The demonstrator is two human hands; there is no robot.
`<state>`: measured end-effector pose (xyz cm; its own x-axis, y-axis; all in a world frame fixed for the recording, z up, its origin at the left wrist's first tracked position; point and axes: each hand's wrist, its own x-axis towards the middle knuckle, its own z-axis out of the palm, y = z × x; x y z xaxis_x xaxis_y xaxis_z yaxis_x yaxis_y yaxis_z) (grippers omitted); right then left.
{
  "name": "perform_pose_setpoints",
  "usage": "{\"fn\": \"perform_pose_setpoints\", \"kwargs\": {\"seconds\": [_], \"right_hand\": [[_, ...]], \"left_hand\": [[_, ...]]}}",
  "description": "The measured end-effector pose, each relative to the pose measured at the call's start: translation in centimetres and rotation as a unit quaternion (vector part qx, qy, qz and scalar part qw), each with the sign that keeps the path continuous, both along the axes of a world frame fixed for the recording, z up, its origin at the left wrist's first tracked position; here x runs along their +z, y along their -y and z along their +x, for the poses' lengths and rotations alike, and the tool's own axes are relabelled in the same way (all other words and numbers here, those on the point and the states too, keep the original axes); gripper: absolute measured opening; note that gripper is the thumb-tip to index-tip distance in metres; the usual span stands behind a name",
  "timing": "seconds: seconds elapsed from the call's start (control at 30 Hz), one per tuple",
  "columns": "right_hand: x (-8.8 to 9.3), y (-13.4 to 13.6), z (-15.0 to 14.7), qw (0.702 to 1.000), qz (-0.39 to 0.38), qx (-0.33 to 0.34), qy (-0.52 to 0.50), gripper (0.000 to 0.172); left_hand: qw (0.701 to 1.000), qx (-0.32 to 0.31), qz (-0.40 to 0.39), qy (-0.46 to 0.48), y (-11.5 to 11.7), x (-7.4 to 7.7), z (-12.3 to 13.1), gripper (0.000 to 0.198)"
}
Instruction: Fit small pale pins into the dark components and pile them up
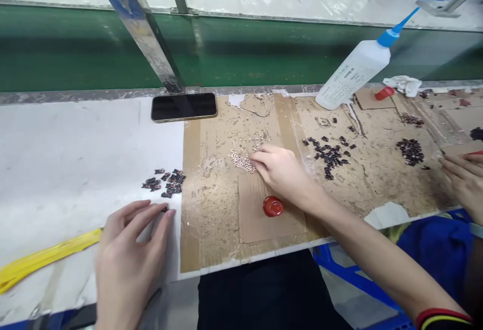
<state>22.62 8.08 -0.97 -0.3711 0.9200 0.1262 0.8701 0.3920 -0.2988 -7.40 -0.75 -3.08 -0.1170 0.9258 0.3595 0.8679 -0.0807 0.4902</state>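
My left hand (132,249) pinches a small dark piece (165,209) between thumb and forefinger, just below a loose group of black pieces (173,183) on the white surface. On the cardboard, my right hand (277,169) has its fingertips pressed together at the right edge of a pile of tiny pale pieces (241,161); whatever they hold is hidden. A small red cup (272,206) with shiny contents rests on a cardboard square (251,219) below my right wrist. More black pieces (330,155) lie scattered to the right of that hand.
A phone (184,106) lies behind the hands. A white bottle with a blue nozzle (352,73) leans at the back right. Yellow strip (53,254) at left. Another person's hand (462,179) is at the far right, near a dark pile (410,152). A metal post (143,33) rises behind.
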Motion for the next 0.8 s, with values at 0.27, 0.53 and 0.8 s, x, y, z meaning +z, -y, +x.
{"fn": "perform_pose_setpoints", "kwargs": {"seconds": [0.27, 0.53, 0.8], "right_hand": [[-0.5, 0.0, 1.2, 0.986, 0.094, -0.011, -0.137, 0.014], [1.4, 3.1, 1.9, 0.955, 0.027, -0.135, -0.262, 0.006], [3.3, 7.6, 1.8, 0.781, -0.224, -0.125, -0.569, 0.024]], "left_hand": [[0.997, 0.035, -0.06, 0.033, 1.0, 0.5, 1.4, 0.024], [0.993, 0.0, -0.088, 0.085, 1.2, 1.3, 1.4, 0.016], [0.945, -0.167, -0.001, 0.281, 1.0, 6.1, 9.0, 0.023]]}}
